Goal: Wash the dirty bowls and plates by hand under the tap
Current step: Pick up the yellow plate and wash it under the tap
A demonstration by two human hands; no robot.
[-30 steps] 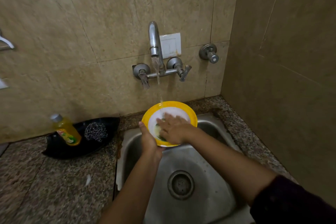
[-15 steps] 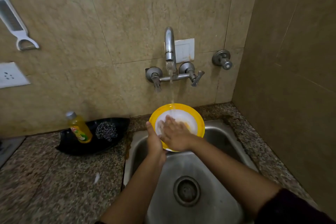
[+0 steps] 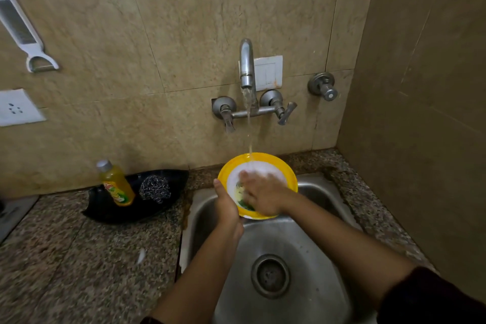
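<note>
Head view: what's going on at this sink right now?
A person is washing a yellow-rimmed plate over the steel sink. The left hand grips the plate's left edge and holds it tilted under the running tap, whose water lands near the upper rim. The right hand lies flat on the white middle of the plate. A soap bottle and a steel scrubber sit untouched in a black tray on the counter to the left.
</note>
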